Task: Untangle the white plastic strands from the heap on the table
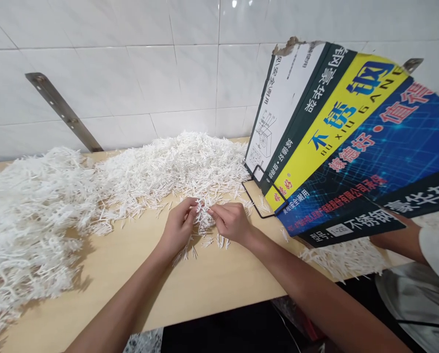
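Between my hands is a small tangled cluster of white plastic pieces, just above the table. My left hand pinches its left side. On its right side, the fingers of my right hand are closed on it too. Loose white slivers lie below and around the cluster. Behind my hands a heap of short white slivers rests against the wall side. A larger mass of joined, branching white pieces covers the table's left part.
A printed cardboard panel stands upright on the right, with a black wire frame at its base. Beyond it, another person's arm is near more white slivers. A metal bracket is on the tiled wall.
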Action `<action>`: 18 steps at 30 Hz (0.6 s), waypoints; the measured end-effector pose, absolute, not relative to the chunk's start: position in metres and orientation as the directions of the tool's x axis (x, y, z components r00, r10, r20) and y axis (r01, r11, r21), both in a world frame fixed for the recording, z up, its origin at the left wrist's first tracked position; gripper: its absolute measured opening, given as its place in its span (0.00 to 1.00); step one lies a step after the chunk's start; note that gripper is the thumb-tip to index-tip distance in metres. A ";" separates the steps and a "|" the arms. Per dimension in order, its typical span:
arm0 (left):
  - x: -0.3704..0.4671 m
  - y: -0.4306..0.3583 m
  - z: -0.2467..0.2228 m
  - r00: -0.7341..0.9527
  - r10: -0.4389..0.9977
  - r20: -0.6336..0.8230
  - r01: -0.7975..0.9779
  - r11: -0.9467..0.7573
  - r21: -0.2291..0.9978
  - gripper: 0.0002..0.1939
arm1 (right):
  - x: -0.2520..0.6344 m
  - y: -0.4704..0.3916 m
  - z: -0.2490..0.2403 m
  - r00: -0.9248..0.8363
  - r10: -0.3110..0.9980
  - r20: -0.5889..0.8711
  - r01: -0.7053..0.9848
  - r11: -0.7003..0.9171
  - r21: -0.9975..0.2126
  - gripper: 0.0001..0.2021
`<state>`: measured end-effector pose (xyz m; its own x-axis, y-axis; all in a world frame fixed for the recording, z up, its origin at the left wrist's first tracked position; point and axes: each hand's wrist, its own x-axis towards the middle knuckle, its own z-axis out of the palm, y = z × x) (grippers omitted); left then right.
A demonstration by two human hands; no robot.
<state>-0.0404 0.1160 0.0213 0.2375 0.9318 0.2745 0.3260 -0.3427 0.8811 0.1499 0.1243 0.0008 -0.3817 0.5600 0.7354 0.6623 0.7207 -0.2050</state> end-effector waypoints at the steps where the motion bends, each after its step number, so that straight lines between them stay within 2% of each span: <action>1: -0.039 0.114 0.020 0.184 0.942 0.281 0.309 -0.327 0.893 0.12 | 0.149 0.124 0.000 -0.382 0.564 0.732 0.665 0.718 -0.207 0.13; 4: -0.041 0.116 0.016 0.028 0.949 0.313 0.247 -0.309 0.918 0.11 | 0.147 0.122 -0.001 -0.371 0.566 0.737 0.660 0.718 -0.219 0.13; 6: -0.051 0.124 0.014 -0.166 0.930 0.328 0.137 -0.307 0.942 0.12 | 0.148 0.120 -0.001 -0.339 0.561 0.755 0.650 0.720 -0.243 0.15; 7: -0.059 0.128 0.014 -0.319 0.889 0.329 0.067 -0.325 0.943 0.14 | 0.148 0.119 -0.001 -0.306 0.564 0.767 0.645 0.716 -0.268 0.16; 9: -0.072 0.136 0.015 -0.508 0.790 0.344 0.005 -0.396 0.918 0.15 | 0.149 0.118 -0.001 -0.227 0.577 0.785 0.630 0.701 -0.334 0.18; 10: -0.077 0.137 0.017 -0.504 0.779 0.373 0.029 -0.416 0.909 0.15 | 0.150 0.118 -0.001 -0.196 0.585 0.787 0.619 0.696 -0.364 0.18; 13: -0.074 0.135 0.021 -0.252 0.898 0.360 0.127 -0.338 0.933 0.22 | 0.150 0.121 0.000 -0.187 0.606 0.773 0.571 0.707 -0.416 0.18; 15: -0.064 0.130 0.023 -0.097 0.923 0.372 0.264 -0.336 0.904 0.24 | 0.149 0.123 0.001 -0.177 0.629 0.757 0.538 0.706 -0.460 0.18; 18: -0.051 0.125 0.027 0.093 0.898 0.431 0.353 -0.434 0.829 0.14 | 0.150 0.124 0.002 -0.130 0.658 0.742 0.489 0.693 -0.529 0.20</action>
